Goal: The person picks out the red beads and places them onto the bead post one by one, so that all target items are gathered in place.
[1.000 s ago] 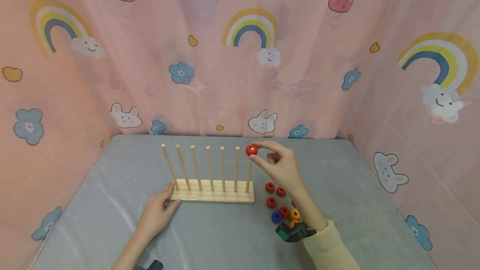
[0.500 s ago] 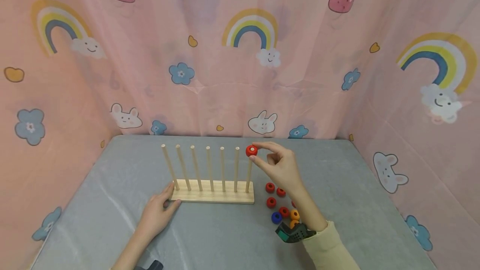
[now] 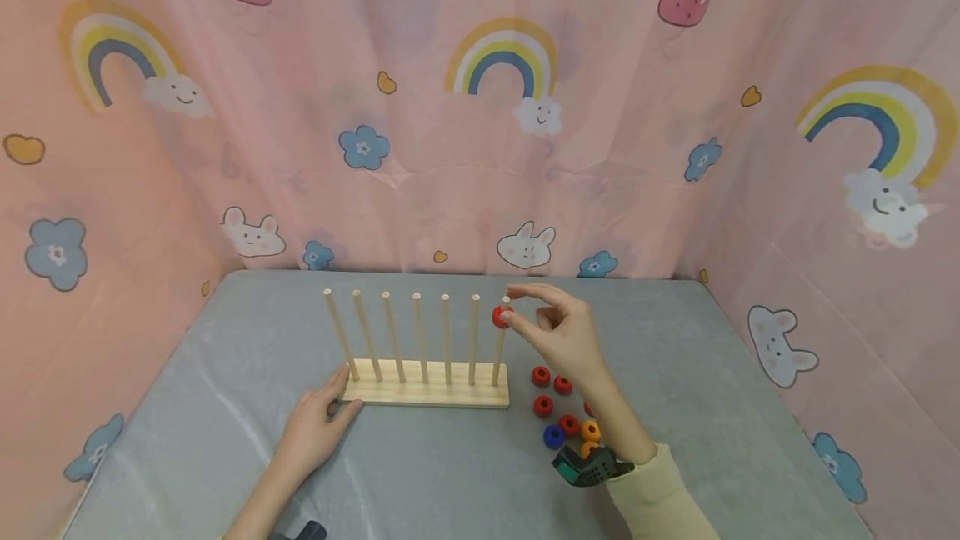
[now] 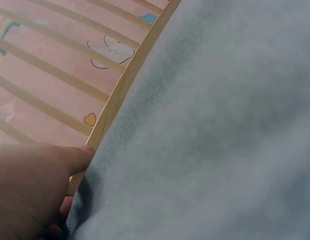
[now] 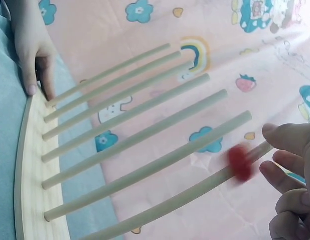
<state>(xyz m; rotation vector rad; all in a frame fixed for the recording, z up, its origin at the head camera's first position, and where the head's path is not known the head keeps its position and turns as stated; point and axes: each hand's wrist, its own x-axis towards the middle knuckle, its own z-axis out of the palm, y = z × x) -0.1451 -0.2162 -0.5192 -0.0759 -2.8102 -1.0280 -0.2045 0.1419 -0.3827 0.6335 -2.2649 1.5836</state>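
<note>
On the grey bench (image 3: 420, 473), the left hand (image 3: 313, 427) grips the wooden rack (image 3: 427, 394) by its end, while the right hand (image 3: 564, 332), fingers parted and empty, is beside the rightmost peg (image 3: 498, 352), its upper part encircled by a red bead (image 5: 240, 164).

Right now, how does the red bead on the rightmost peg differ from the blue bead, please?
The red bead is up on the rightmost peg, near its top; the blue bead lies on the table. The peg passes through the red bead, while the blue bead's hole shows dark, with no peg in it. Both are rounded and of one plain colour.
</note>
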